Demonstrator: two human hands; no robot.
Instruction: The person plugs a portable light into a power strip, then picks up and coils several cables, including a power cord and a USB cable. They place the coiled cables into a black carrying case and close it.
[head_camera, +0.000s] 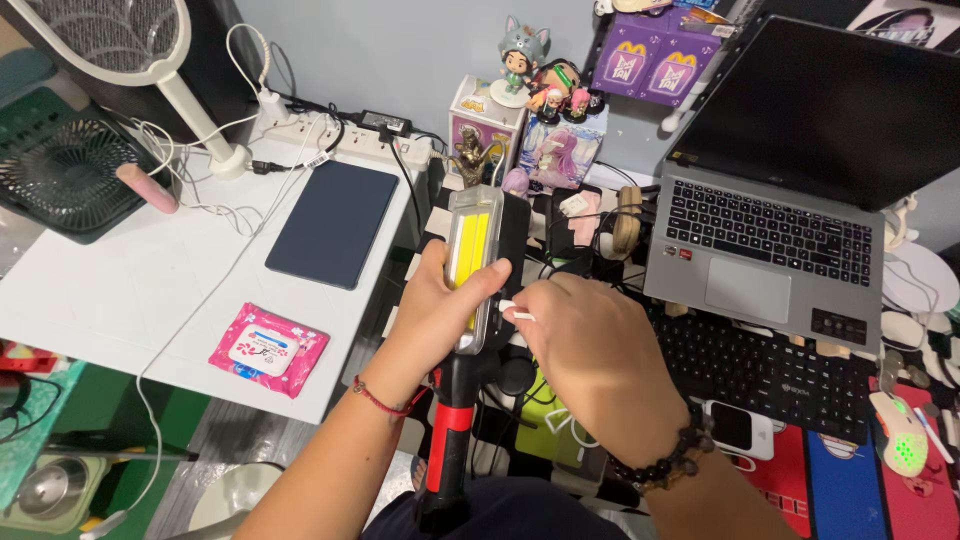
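Far left: a bug zapper racket (110, 35) stands in its base, with a small dark fan (65, 170) under it, at the back of the white table (110, 290).
Table stuff: a dark tablet (332, 222) lies flat, and a pink pack of wipes (268, 349) sits near the front edge.
Left hand (432, 315): fingers wrapped around the work light (473, 265), holding it upright between table and desk. Yellow strip faces the camera, red and black handle hangs toward the lap.
Right hand (590, 350): pinching a small white plug (515, 310) right at the light's side edge. Can't quite tell if it's actually touching the light.
Back middle: little figurines (540, 75) on boxes.
Right: open laptop (775, 235), black keyboard (760, 365) just in front of it, glowing white mouse (900, 435) at the far edge.
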